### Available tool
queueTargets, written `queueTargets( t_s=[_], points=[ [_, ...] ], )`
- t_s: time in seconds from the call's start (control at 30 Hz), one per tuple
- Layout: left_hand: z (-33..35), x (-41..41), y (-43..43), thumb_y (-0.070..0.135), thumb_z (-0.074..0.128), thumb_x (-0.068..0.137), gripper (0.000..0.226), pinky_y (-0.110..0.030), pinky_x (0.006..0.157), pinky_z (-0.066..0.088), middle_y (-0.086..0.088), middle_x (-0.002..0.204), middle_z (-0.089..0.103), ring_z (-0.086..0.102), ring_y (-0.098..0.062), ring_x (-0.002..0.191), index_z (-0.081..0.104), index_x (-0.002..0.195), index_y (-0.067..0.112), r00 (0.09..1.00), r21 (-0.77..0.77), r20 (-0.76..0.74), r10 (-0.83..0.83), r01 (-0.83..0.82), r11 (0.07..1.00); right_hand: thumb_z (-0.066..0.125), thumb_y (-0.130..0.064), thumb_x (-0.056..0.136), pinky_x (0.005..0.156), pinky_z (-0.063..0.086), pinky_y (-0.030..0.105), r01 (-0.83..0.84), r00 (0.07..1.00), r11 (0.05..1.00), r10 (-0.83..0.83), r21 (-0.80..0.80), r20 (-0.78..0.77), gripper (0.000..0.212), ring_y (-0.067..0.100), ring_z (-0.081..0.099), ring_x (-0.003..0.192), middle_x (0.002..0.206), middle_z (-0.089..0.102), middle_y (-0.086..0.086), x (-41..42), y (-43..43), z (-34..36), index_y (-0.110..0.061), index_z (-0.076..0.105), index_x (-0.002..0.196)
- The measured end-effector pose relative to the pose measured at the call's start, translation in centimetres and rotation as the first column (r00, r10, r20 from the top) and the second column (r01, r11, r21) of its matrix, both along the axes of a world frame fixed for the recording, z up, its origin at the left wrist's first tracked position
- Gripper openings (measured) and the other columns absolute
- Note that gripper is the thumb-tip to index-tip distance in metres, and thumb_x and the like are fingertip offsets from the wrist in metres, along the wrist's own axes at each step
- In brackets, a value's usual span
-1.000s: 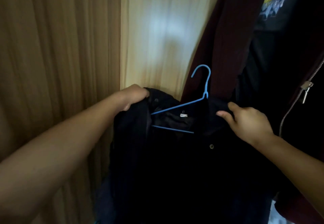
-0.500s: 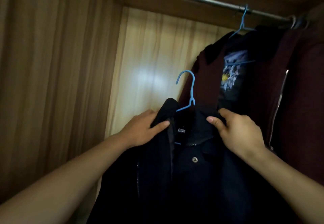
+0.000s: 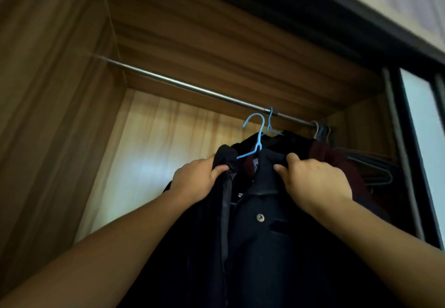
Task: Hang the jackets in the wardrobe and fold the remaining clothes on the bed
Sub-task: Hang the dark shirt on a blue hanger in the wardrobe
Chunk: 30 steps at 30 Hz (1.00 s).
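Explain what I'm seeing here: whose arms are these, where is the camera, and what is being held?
There is no machine. These are a person's bare arms, filmed by one wide-angle camera worn on their head, here tilted up into a wooden wardrobe. The left hand and right hand each grip a shoulder of a dark jacket, which sits on a blue hanger. The hanger's hook is just below the metal rail, not yet on it. No surface is in view. Further right on the rail hang a maroon garment and some empty hangers.
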<state>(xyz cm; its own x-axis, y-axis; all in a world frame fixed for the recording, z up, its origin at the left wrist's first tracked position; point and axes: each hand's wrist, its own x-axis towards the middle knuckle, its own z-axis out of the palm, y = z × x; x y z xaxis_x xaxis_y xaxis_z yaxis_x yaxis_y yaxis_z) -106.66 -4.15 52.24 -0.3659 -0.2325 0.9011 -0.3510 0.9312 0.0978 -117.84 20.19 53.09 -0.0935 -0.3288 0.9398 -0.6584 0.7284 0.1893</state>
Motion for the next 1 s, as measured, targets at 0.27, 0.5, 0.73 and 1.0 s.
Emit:
queueTargets(
  t_s=[0.27,0.5,0.73,1.0],
  points=[
    [6.1,-6.4,-0.3,0.066,0.028,0.100,0.050,-0.040,0.076,0.051,-0.003,0.112,0.069,0.064,-0.032,0.100,0.050,0.132,0.034,0.997,0.056,-0.059,-0.054,0.057,0.997,0.030,-0.054,0.105,0.056,0.031,0.036,0.068,0.997,0.998,-0.068,0.010,-0.029,0.030,0.032,0.065,0.088,0.096,0.066,0.005,-3.7,-0.1,7.4,-0.027,0.037,0.095],
    [12.2,-11.1,-1.5,0.066,0.030,0.100,0.053,-0.046,0.090,0.052,-0.007,0.121,0.067,0.061,-0.034,0.108,0.057,0.127,0.030,0.991,0.137,-0.122,-0.049,0.066,0.988,0.033,-0.053,0.105,0.050,0.023,0.032,0.101,0.988,0.995,-0.103,-0.021,-0.111,0.038,0.029,0.063,0.088,0.078,0.049,-0.002,-7.2,-1.9,14.0,-0.023,0.055,0.109],
    [16.5,-13.4,-4.9,0.060,0.036,0.102,0.046,-0.041,0.091,0.048,-0.009,0.129,0.065,0.059,-0.035,0.118,0.057,0.131,0.030,0.976,0.151,-0.217,-0.020,0.054,0.987,0.038,-0.048,0.106,0.068,0.038,0.037,0.109,0.985,0.994,-0.105,0.019,-0.137,0.037,0.032,0.064,0.101,0.111,0.065,0.005,-8.4,-5.6,18.7,-0.023,0.063,0.112],
    [15.9,-13.6,-7.8,0.052,0.040,0.104,0.042,-0.043,0.098,0.049,-0.010,0.127,0.066,0.061,-0.034,0.116,0.058,0.132,0.027,0.978,0.243,-0.203,-0.041,0.091,0.966,0.037,-0.049,0.105,0.067,0.036,0.035,0.086,0.983,0.996,-0.080,0.033,-0.164,0.039,0.030,0.065,0.096,0.107,0.067,0.003,-9.6,-9.6,17.8,-0.024,0.066,0.116]
  ],
)
